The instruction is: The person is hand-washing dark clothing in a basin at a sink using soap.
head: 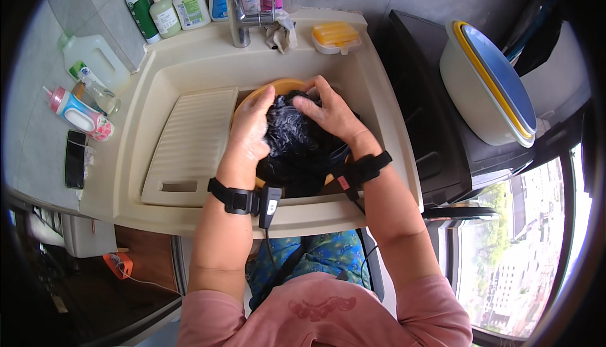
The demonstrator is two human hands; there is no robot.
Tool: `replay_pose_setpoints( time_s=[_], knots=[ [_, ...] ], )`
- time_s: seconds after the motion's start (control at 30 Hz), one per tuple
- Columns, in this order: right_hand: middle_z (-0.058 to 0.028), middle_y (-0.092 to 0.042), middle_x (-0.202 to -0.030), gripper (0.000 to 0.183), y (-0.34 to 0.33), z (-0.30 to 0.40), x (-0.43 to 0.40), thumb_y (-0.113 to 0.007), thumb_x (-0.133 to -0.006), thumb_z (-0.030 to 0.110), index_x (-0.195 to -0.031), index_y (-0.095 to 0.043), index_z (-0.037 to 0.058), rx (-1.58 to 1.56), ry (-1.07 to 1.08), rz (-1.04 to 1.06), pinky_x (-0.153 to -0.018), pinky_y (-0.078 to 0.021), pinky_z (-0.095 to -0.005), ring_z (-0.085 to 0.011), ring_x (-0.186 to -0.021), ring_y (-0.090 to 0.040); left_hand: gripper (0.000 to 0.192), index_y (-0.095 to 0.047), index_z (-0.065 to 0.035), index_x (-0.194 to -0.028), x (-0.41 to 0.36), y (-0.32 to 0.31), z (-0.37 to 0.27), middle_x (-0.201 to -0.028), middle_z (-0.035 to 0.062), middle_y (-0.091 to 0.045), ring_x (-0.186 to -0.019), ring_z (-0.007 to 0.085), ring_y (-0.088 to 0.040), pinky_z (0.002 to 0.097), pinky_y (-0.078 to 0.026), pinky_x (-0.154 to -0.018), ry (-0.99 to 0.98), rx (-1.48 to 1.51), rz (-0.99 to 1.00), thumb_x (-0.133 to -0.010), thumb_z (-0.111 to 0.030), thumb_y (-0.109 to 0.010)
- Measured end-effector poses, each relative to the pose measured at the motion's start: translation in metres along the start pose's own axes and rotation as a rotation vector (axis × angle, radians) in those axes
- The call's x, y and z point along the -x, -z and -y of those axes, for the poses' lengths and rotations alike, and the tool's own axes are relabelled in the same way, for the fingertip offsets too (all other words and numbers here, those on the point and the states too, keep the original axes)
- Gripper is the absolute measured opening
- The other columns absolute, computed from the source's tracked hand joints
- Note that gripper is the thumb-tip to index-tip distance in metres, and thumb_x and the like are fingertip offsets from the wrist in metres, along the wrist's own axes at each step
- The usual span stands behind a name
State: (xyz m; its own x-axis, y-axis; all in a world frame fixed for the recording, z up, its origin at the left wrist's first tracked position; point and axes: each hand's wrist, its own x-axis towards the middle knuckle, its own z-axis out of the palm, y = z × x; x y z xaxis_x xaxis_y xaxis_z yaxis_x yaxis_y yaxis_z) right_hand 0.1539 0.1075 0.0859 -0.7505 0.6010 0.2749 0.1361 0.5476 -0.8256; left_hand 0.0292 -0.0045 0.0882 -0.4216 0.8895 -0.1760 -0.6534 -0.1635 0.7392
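Note:
A bundle of wet black cloth (pixel 296 131) with whitish suds on top fills an orange-yellow basin (pixel 272 86) in the sink. My left hand (pixel 251 127) grips the bundle's left side, its thumb pointing up and away from me. From the right, my right hand (pixel 334 113) holds the upper part, with thumb and forefinger curved over it. Some fingertips of both hands are hidden in or behind the cloth. The cloth's lower folds hang toward the sink's near edge and cover part of the basin rim.
Left of the basin lies a ribbed washboard (pixel 189 143) inside the beige sink (pixel 142 110). The faucet (pixel 239 20) rises behind, near several bottles (pixel 191 6) and a soap dish (pixel 338 46) with yellow bars. A phone (pixel 75 159) rests on the left ledge; nested basins (pixel 483 86) stand right.

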Motion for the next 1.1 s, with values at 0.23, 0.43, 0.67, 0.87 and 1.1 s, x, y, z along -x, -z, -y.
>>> replay_pose_setpoints(
  time_s=[0.23, 0.43, 0.67, 0.87, 1.1],
  knots=[
    [-0.014, -0.054, -0.103, 0.042, 0.001, 0.016, 0.005, -0.072, -0.067, 0.022, -0.101, -0.059, 0.0019, 0.32, -0.105, 0.38, -0.089, -0.0359, -0.0353, -0.0306, -0.101, -0.048, 0.03, -0.052, -0.0036, -0.101, 0.011, 0.011, -0.025, -0.093, 0.0055, -0.057, -0.09, 0.0134, -0.054, 0.0288, -0.045, -0.079, -0.123, -0.1, 0.047, -0.074, -0.008, -0.065],
    [-0.0066, -0.061, -0.092, 0.026, 0.005, 0.005, 0.008, -0.062, -0.073, 0.008, -0.095, -0.061, -0.0042, -0.453, -0.109, 0.06, -0.08, -0.0427, -0.0278, -0.02, -0.086, -0.055, 0.059, -0.045, -0.0063, -0.11, 0.014, 0.003, -0.018, -0.112, 0.0129, -0.05, -0.101, 0.0229, -0.05, 0.032, -0.04, -0.088, -0.363, -0.804, 0.11, -0.057, -0.001, -0.071],
    [-0.0009, -0.054, -0.066, 0.006, 0.014, 0.008, 0.005, -0.052, -0.071, 0.0, -0.074, -0.057, 0.0001, -0.89, -0.33, -0.216, -0.062, -0.0427, -0.0218, -0.0114, -0.062, -0.05, 0.033, -0.053, 0.0045, -0.106, 0.006, 0.012, -0.011, -0.099, 0.0068, -0.059, -0.091, 0.0137, -0.054, 0.0273, -0.04, -0.085, -0.038, -0.652, 0.173, -0.075, -0.006, -0.06],
    [-0.0066, -0.051, -0.087, 0.034, -0.003, 0.023, 0.006, -0.055, -0.066, 0.005, -0.1, -0.047, 0.0073, -0.529, -0.138, -0.272, -0.066, -0.0429, -0.0264, -0.0154, -0.074, -0.048, 0.027, -0.048, -0.0055, -0.111, 0.005, -0.002, 0.0, -0.103, 0.0081, -0.057, -0.094, 0.017, -0.055, 0.0318, -0.046, -0.08, -0.165, -0.115, 0.057, -0.085, -0.013, -0.049],
    [-0.0141, -0.058, -0.076, 0.021, -0.037, 0.06, 0.022, -0.063, -0.072, 0.022, -0.081, -0.056, 0.0047, 0.196, 0.356, -0.122, -0.064, -0.0464, -0.0372, -0.0317, -0.072, -0.056, 0.027, -0.051, -0.005, -0.097, -0.008, 0.015, 0.019, -0.084, 0.0046, -0.056, -0.078, 0.016, -0.055, 0.0287, -0.047, -0.068, -0.07, 0.173, 0.176, -0.089, -0.03, -0.047]
  ],
)
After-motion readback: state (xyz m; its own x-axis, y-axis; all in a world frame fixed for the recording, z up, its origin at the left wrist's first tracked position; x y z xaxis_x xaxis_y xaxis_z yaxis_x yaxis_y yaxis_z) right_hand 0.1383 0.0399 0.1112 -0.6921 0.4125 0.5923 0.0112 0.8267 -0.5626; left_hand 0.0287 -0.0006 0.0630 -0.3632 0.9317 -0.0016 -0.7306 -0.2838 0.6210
